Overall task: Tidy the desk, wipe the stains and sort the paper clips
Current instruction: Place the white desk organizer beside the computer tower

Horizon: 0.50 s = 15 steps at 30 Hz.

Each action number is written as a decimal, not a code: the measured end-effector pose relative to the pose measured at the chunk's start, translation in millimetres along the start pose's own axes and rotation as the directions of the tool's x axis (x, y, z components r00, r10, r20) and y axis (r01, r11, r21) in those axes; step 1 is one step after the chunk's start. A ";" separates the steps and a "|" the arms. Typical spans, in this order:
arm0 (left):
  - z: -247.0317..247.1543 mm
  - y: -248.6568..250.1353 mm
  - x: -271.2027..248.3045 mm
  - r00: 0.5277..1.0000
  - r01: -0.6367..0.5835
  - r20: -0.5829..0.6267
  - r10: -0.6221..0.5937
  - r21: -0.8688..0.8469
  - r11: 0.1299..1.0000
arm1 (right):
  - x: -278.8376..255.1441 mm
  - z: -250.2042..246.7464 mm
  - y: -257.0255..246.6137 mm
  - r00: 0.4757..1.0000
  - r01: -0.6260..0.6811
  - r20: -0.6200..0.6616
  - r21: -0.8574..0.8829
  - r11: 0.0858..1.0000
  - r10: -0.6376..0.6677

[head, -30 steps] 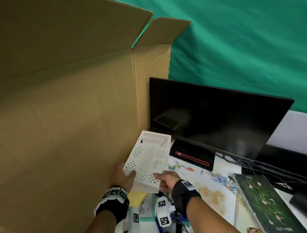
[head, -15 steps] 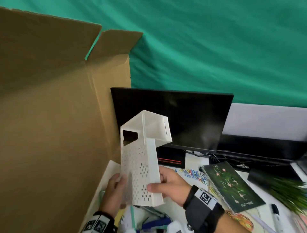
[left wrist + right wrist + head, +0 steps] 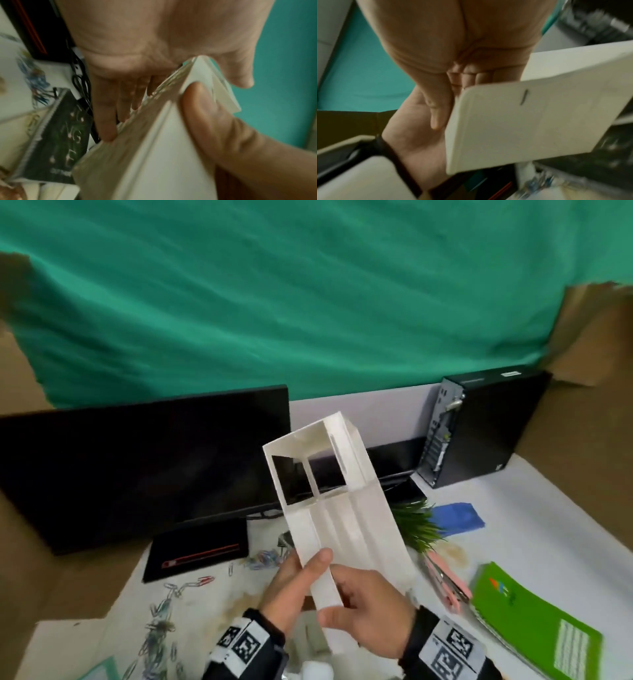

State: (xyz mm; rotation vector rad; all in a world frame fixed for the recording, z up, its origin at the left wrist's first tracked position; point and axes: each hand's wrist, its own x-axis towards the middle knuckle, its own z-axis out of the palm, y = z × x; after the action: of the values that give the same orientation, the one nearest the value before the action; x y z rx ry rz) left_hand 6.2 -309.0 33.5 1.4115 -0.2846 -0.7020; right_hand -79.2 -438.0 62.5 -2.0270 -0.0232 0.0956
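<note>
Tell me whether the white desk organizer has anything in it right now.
Empty, as far as visible: the white organizer, held in the air by the left hand and right hand, shows bare compartments.

Both wrist views motion-blurred. White organizer (image 3: 337, 529) lower end hidden behind right hand (image 3: 368, 616). Green notebook (image 3: 534, 621) cut by frame edge. Paper clips (image 3: 161, 621) smeared, colours unreadable.
</note>
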 end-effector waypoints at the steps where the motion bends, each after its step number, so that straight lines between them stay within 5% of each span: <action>1: 13.7 3.4 9.3 1.000 -0.021 -0.003 0.021 -0.011 1.000 | -8.8 -12.9 7.1 1.000 -0.016 -0.011 -0.100 0.995 0.015; 5: 66.6 18.8 49.0 0.997 -0.081 -0.028 0.078 -0.108 0.991 | -43.3 -71.4 37.9 0.991 -0.111 -0.114 -0.441 0.891 0.068; 8: 111.8 21.3 77.1 0.991 -0.127 -0.051 0.122 -0.130 0.983 | -65.0 -122.8 71.0 0.966 -0.221 -0.231 -0.523 0.823 0.113; 12: 171.1 18.4 106.5 0.995 -0.089 0.007 0.096 -0.319 0.944 | -94.0 -207.8 116.4 0.920 -0.337 -0.371 -0.594 0.730 0.123; 15: 198.8 19.2 129.3 0.999 0.006 0.036 0.015 -0.517 0.856 | -115.0 -275.3 145.6 0.902 -0.387 -0.426 -0.724 0.571 0.071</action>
State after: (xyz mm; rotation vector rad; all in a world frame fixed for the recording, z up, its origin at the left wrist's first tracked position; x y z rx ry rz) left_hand -3.5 -545.6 56.6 0.8810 -0.1126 -0.7357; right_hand -176.0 -755.5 59.7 -2.9321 0.5383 -0.1522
